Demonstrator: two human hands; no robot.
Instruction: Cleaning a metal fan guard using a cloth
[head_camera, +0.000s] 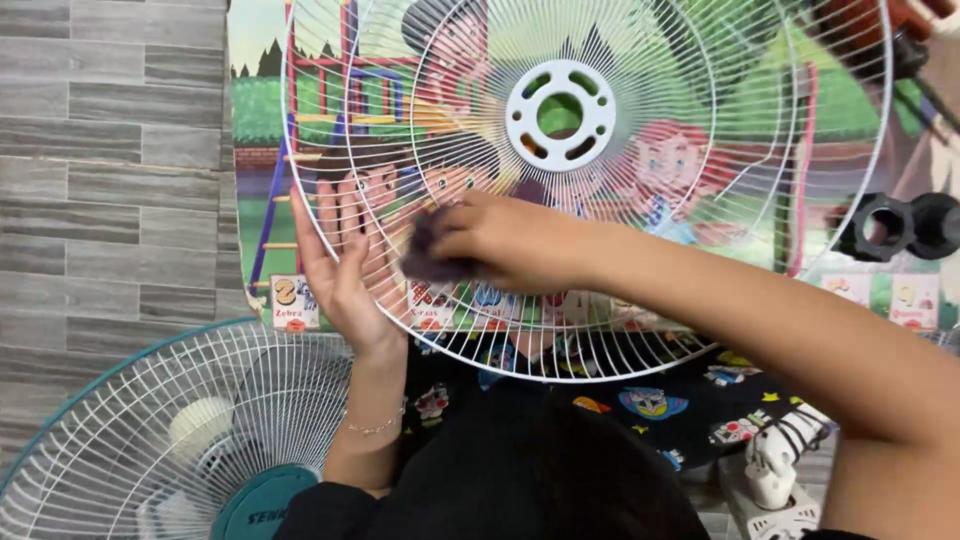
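A second fan guard (150, 440) with a teal rim and teal centre cap lies at near left on the grey wood-pattern floor (110, 150). A colourful children's play mat (850, 110) with cartoon figures and picture cards covers the far middle and right. Two black ring-shaped parts (905, 226) rest at right on the mat; a white power strip (780, 500) with plugs sits at near right.

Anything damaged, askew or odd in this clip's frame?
Nothing looks damaged. The white fan grille is off its fan, braced from behind by the left hand while the right hand presses a dark cloth on its wires.
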